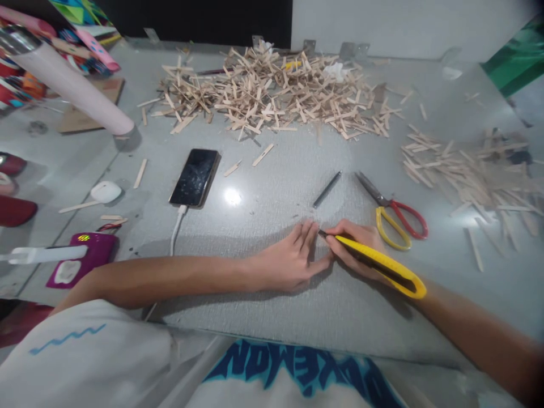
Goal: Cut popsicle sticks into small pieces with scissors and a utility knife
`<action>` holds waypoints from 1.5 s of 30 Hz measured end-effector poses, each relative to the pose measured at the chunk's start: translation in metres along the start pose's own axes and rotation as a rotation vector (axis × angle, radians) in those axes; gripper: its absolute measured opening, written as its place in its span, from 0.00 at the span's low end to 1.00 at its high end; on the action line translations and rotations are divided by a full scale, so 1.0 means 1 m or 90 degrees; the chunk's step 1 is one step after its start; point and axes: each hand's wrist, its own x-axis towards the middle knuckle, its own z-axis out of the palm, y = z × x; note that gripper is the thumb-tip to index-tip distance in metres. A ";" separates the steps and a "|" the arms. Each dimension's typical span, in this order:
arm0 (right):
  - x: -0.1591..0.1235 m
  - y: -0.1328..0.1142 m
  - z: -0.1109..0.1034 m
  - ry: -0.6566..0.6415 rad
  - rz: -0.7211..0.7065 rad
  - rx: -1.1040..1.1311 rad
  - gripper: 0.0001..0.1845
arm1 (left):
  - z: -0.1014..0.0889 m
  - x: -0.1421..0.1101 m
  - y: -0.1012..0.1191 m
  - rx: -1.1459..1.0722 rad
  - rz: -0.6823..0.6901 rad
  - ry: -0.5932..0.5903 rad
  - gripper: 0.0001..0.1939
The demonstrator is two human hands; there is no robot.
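Note:
My right hand [359,249] is closed around a yellow utility knife [382,262], its dark tip pointing left toward my other hand. Just left of the tip, my left hand [293,258] rests on the table with its fingers bent and pressed together. Whatever those fingers pin down, if anything, is hidden. Beyond the hands lies a slim grey pen-like tool [327,189]. Scissors [389,209] with one yellow and one red handle loop lie partly spread, close to my right hand.
A big heap of short wooden stick pieces [276,96] spans the back; another pile [471,170] lies right. Left are a phone [195,177] with a white cable [175,229], a purple power bank [85,260], a white case [106,191] and a pale pink cylinder [76,85].

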 end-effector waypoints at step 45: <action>-0.006 -0.003 -0.004 -0.007 -0.021 -0.019 0.04 | -0.015 -0.006 0.003 -0.119 -0.056 -0.017 0.38</action>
